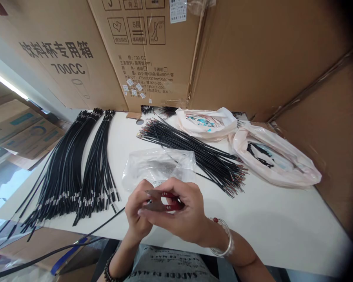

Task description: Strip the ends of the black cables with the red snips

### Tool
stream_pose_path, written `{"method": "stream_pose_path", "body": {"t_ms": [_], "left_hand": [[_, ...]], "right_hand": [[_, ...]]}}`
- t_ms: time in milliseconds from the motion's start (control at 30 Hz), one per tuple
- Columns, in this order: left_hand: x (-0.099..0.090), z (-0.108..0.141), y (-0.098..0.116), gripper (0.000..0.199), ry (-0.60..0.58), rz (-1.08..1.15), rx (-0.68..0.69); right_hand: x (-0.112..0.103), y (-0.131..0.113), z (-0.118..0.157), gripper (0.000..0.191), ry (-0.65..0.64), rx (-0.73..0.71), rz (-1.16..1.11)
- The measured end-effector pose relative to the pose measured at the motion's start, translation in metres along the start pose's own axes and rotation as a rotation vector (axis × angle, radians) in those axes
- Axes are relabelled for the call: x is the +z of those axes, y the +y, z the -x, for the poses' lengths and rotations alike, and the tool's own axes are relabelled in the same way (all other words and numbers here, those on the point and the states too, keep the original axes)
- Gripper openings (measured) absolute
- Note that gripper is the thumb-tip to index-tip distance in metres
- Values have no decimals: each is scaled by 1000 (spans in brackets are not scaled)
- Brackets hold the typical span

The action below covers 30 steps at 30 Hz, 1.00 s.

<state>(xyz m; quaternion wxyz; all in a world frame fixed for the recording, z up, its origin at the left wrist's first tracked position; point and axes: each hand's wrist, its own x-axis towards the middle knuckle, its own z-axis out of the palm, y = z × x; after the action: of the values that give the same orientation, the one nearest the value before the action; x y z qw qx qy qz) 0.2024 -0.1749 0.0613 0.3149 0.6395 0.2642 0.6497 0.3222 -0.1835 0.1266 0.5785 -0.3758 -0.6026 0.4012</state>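
Observation:
My right hand is closed around a small red-handled cutting tool, its metal blades pointing left toward my other hand. My left hand is closed at the blades, pinching the end of a black cable that trails off to the lower left. What lies between the blades is too small to tell. Just beyond both hands is a clear plastic bag with small items inside.
Bundles of black cables with white-banded ends lie at the left. Another loose black bundle crosses the table diagonally. Two white bags of small parts sit at the back right. Tall cardboard walls the rear.

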Motion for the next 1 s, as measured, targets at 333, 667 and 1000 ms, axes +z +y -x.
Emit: {"method": "stream_pose_path", "body": {"t_ms": [333,667,1000], "left_hand": [[0,-1,1,25,-15,25,27],[-5,3,-1,17,-14,112,-20],[-13,7,-5,35,-41,273,-210]], "right_hand": [[0,-1,6,15,-14,0,36],[-4,1,2,11,-153,190,-185],[-12,4,-7,18,-317,507,-491]]}}
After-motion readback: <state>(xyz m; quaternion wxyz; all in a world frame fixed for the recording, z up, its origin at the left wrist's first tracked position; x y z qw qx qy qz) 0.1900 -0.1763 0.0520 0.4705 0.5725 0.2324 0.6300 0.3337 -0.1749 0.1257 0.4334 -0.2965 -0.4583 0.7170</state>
